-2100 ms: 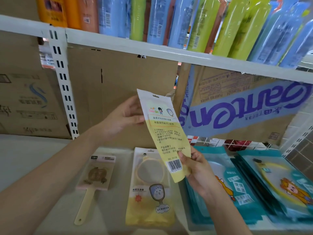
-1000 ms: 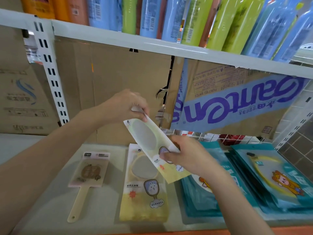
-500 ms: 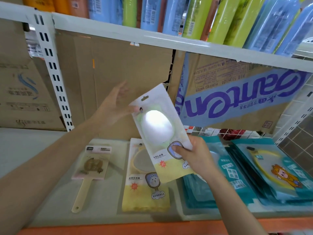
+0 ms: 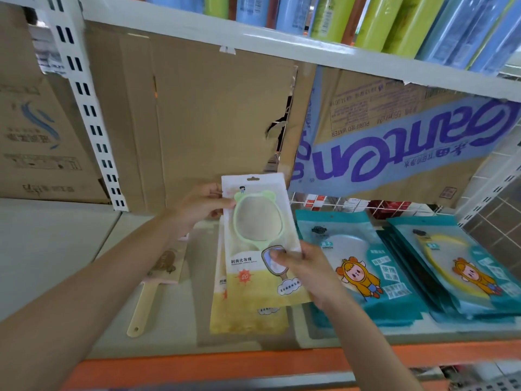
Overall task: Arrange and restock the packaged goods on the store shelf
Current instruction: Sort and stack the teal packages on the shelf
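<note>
A yellow-and-white packet with a green hand mirror [image 4: 258, 235] is held front side up just above the shelf [image 4: 180, 331]. My left hand [image 4: 201, 206] pinches its upper left edge. My right hand [image 4: 306, 268] grips its lower right side, thumb on the front. Directly beneath it lies a matching yellow mirror packet [image 4: 242, 317], partly hidden. My hands keep the held packet roughly lined up over that one.
A beige paddle brush [image 4: 153, 283] lies left of the yellow packets. Stacks of teal mirror packets [image 4: 363, 266] [image 4: 462, 266] fill the right of the shelf. Cardboard boxes [image 4: 214, 119] stand behind. Bottles [image 4: 377, 18] line the upper shelf.
The packet was turned from its barcode back to its mirror front, then lowered toward the packet lying on the shelf. My left hand took hold of its top edge again.
</note>
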Tool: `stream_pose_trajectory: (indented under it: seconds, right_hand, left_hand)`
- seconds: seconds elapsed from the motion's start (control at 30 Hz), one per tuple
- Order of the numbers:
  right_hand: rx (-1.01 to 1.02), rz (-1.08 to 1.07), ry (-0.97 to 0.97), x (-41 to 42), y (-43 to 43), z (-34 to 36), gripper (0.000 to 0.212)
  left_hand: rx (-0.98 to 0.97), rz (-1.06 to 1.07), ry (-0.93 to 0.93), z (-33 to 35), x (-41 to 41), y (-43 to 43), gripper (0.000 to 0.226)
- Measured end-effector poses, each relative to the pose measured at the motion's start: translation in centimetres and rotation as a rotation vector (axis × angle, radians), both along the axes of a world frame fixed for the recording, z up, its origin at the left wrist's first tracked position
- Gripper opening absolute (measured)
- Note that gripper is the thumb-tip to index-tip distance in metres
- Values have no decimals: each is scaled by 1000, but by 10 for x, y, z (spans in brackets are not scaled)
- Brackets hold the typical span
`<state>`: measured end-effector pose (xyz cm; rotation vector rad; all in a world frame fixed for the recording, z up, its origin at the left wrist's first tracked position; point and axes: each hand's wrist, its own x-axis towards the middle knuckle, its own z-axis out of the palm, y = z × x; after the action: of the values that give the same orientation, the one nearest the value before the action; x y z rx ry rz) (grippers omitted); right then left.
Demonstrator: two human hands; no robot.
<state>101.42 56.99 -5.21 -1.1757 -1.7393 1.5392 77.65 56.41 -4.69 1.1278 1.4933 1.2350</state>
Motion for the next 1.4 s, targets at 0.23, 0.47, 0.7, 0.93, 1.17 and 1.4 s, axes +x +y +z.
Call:
stream_pose_trajectory:
  seconds: [0.23,0.47,0.7,0.93,1.17,1.4]
  right_hand:
    - [109,-2,-543,-12,-8,-21,63]
    - [137,57,-727,-10,-13,-27,66]
    - [253,98,-823,-9,-16,-27,73]
    - [203,90,-720,-2,-11,-22,84]
    - [206,150,-780,-3,-21,-20,63]
    - [221,159,-834,-3,-26,-19,64]
  left_hand:
    - [-184,66,33,-33,5,6,17]
    - [-205,69,152,-52,5,5,14]
    - [-163,166,222,-60,7,0,20]
    - [-202,171,205,-53,13,-13,49]
    - [-204,22,144,-58,25,-22,47]
    - [-261,-1,215,-55,31,-25,83]
